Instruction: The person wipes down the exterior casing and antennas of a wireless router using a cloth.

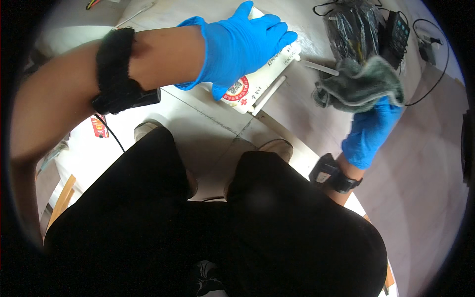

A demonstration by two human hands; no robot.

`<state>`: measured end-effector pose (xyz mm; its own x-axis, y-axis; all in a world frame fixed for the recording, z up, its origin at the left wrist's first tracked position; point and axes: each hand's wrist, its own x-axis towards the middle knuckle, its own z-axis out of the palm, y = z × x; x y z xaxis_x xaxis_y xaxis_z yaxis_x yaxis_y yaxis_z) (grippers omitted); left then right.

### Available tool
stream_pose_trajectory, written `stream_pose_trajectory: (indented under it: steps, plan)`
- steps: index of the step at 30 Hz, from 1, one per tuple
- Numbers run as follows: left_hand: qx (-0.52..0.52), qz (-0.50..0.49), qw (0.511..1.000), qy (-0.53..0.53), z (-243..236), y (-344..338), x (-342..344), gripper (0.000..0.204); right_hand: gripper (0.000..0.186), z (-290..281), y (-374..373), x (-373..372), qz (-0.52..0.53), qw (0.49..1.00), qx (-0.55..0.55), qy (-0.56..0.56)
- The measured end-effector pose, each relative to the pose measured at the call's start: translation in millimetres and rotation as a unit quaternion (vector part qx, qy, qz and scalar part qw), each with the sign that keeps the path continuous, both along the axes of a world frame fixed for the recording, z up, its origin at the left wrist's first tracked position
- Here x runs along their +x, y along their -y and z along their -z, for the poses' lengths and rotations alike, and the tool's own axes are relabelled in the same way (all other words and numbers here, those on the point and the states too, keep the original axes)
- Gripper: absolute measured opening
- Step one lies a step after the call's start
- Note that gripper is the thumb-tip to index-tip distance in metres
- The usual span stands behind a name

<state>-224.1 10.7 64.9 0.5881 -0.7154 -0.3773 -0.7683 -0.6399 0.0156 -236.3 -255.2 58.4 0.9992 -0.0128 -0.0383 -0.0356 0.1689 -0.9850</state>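
My left hand (pixel 247 49), in a blue glove, grips a white, flat device (pixel 255 81) with rod-like antennas and a red-and-white round sticker; its fingers are spread over the device's top edge. The device looks like a router and sits at the upper centre. To its right, my right hand (pixel 371 128), also gloved, holds a crumpled grey-green cloth (pixel 358 86), its fingers mostly hidden under it. The cloth is beside a white antenna (pixel 319 68) that points right from the device.
A black plastic bag (pixel 351 29), a black remote-like item (pixel 396 37) and cabled plug (pixel 428 49) lie at upper right. A small red packet (pixel 99 127) is at left. My legs and shoes are below, over a tiled floor (pixel 208 128).
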Motion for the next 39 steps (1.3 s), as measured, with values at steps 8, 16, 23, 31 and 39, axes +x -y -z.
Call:
stream_pose_trajectory:
  steps: [8,16,23,31,39]
  plan:
    - [0.061,-0.095,0.981,-0.155,-36,-3,10,0.106,0.028,28,-8,-13,0.046,0.987,-0.130,-0.080]
    - [-0.033,-0.167,0.985,0.012,19,-15,-26,0.143,0.031,43,-79,-9,-0.020,0.991,-0.100,-0.081]
    - [-0.061,-0.145,0.987,0.020,19,-16,-23,0.141,0.025,63,-94,4,-0.043,0.987,-0.151,-0.037]
    - [0.061,-0.098,0.993,0.016,10,-5,-10,0.121,0.019,44,-90,11,0.008,0.987,-0.156,0.030]
    - [0.008,-0.108,0.985,-0.133,-25,-3,1,0.104,0.021,-31,-37,23,0.191,0.959,-0.156,0.140]
